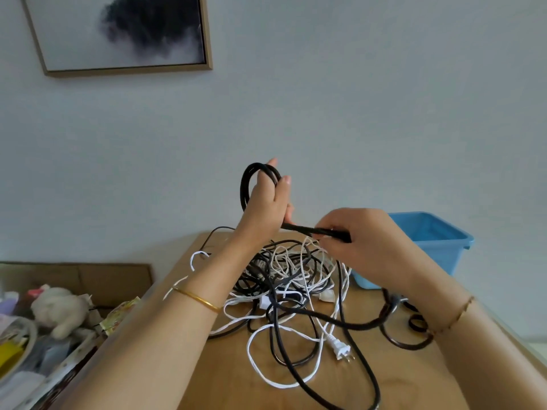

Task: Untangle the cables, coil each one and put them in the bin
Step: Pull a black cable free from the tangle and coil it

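A smooth, pale wooden worktop point(225, 365) carries a loose tangle of cables point(291, 270). Thin white cords and thicker matt black ones loop over one another, and a white two-pin plug point(341, 349) lies at the near side. A glossy blue plastic bin point(429, 232), rectangular with a rolled rim, stands at the far right corner, just beside the tangle. The worktop's far edge meets the wall point(355, 113), cords trail over its left edge, and bare wood shows near the front. The left hand point(266, 202) is raised above the tangle, fingers curled round a small oval coil of black cable point(245, 184). The right hand point(364, 241) pinches the straight run of that cable. This run seems to lead down into the tangle, though the hand hides the join.
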`<control>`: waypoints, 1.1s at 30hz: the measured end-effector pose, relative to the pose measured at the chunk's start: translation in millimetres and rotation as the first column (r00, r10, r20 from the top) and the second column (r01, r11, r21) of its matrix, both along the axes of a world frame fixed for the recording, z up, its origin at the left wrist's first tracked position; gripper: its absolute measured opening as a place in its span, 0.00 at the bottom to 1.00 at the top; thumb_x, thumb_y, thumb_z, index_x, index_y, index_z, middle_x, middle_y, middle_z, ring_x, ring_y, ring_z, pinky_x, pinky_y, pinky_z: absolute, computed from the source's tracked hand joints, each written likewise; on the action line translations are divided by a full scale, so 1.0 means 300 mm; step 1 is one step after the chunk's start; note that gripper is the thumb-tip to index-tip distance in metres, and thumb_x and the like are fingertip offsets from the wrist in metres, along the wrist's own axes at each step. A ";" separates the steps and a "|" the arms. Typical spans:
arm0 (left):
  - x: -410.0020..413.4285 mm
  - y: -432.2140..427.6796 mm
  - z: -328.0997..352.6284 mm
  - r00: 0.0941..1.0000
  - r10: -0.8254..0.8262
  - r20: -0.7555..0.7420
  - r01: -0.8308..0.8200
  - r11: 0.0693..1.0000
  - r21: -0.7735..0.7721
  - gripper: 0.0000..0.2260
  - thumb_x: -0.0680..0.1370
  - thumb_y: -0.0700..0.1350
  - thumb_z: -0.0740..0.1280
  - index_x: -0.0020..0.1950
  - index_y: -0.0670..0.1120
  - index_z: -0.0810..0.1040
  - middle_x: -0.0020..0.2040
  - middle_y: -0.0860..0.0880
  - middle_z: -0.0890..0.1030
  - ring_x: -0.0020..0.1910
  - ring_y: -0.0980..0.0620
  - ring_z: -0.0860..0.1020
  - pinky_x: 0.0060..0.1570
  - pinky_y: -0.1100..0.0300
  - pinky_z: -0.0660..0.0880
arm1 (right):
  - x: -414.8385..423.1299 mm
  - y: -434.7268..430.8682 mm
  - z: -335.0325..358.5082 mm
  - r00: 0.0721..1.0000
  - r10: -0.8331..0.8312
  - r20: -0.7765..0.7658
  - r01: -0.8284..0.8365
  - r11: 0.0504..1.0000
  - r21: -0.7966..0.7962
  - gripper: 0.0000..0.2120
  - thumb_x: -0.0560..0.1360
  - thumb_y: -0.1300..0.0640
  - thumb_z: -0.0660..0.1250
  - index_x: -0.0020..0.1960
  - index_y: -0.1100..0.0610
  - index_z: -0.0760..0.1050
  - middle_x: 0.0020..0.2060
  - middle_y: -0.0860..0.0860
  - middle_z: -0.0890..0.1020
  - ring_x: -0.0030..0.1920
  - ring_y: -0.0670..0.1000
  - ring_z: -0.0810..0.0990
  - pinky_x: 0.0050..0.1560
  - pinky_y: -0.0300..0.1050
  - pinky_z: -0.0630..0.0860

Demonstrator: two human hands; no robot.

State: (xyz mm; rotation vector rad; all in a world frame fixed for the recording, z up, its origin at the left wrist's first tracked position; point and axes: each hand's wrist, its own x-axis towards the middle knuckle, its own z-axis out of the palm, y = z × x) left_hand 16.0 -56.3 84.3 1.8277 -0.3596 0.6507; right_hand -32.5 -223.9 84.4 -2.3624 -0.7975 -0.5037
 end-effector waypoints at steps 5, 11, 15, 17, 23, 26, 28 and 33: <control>-0.014 0.028 -0.019 0.988 0.093 -0.123 -0.035 0.914 0.405 0.17 0.84 0.47 0.53 0.71 0.43 0.61 0.43 0.39 0.76 0.30 0.46 0.70 0.36 0.45 0.74 | 0.077 -0.019 0.005 0.982 -0.141 0.122 0.147 0.988 -0.043 0.04 0.75 0.58 0.66 0.45 0.50 0.77 0.37 0.46 0.77 0.39 0.50 0.75 0.40 0.45 0.74; -0.075 0.029 0.001 0.917 -0.010 -0.399 0.221 0.846 0.485 0.21 0.81 0.59 0.54 0.60 0.42 0.66 0.38 0.48 0.74 0.27 0.56 0.69 0.25 0.66 0.68 | 0.133 -0.045 0.053 0.946 -0.204 0.251 0.269 0.927 -0.262 0.04 0.76 0.51 0.65 0.50 0.46 0.78 0.42 0.45 0.72 0.45 0.49 0.73 0.38 0.42 0.64; -0.113 0.046 0.005 0.831 -0.061 -0.553 0.428 0.704 0.566 0.16 0.79 0.57 0.63 0.46 0.43 0.71 0.28 0.50 0.70 0.22 0.56 0.65 0.21 0.66 0.64 | 0.140 -0.051 0.110 0.971 -0.086 0.224 0.189 0.850 -0.493 0.11 0.73 0.40 0.66 0.50 0.44 0.77 0.37 0.43 0.71 0.41 0.47 0.72 0.38 0.41 0.66; -0.120 0.041 0.009 0.763 -0.072 -0.642 0.494 0.706 0.507 0.13 0.81 0.50 0.60 0.44 0.41 0.71 0.25 0.51 0.66 0.21 0.55 0.61 0.19 0.66 0.59 | 0.160 -0.044 0.132 0.959 -0.052 0.280 0.204 0.812 -0.547 0.15 0.71 0.37 0.66 0.51 0.46 0.76 0.36 0.43 0.70 0.39 0.46 0.71 0.34 0.39 0.63; -0.133 0.135 0.075 0.572 -0.299 -0.764 0.599 0.789 0.139 0.23 0.79 0.57 0.56 0.57 0.39 0.77 0.24 0.53 0.62 0.18 0.59 0.58 0.16 0.68 0.52 | 0.267 -0.068 0.070 0.729 0.112 0.675 0.259 0.868 -0.424 0.15 0.63 0.47 0.78 0.40 0.56 0.80 0.35 0.51 0.79 0.33 0.54 0.76 0.33 0.43 0.70; -0.137 0.182 0.108 0.483 -0.444 -0.755 0.628 0.777 -0.055 0.24 0.78 0.57 0.54 0.55 0.39 0.77 0.23 0.54 0.62 0.18 0.61 0.58 0.16 0.70 0.51 | 0.313 -0.102 0.012 0.623 0.011 0.782 0.301 0.920 -0.253 0.16 0.66 0.44 0.75 0.42 0.56 0.80 0.37 0.52 0.79 0.36 0.56 0.77 0.35 0.47 0.72; -0.136 0.191 0.129 0.431 -0.551 -0.715 0.641 0.745 -0.187 0.24 0.78 0.57 0.53 0.52 0.40 0.79 0.22 0.55 0.62 0.17 0.63 0.58 0.16 0.72 0.53 | 0.324 -0.102 -0.011 0.596 -0.144 0.790 0.365 0.925 -0.107 0.18 0.70 0.40 0.68 0.42 0.56 0.80 0.35 0.52 0.77 0.33 0.55 0.75 0.32 0.45 0.71; -0.152 0.122 0.200 0.288 -0.715 -0.637 0.754 0.579 -0.310 0.24 0.78 0.58 0.54 0.51 0.42 0.82 0.21 0.57 0.64 0.18 0.64 0.61 0.16 0.75 0.57 | 0.338 -0.009 -0.008 0.819 -0.367 0.442 0.326 0.930 0.168 0.17 0.73 0.45 0.68 0.38 0.58 0.74 0.32 0.52 0.73 0.29 0.55 0.72 0.28 0.42 0.66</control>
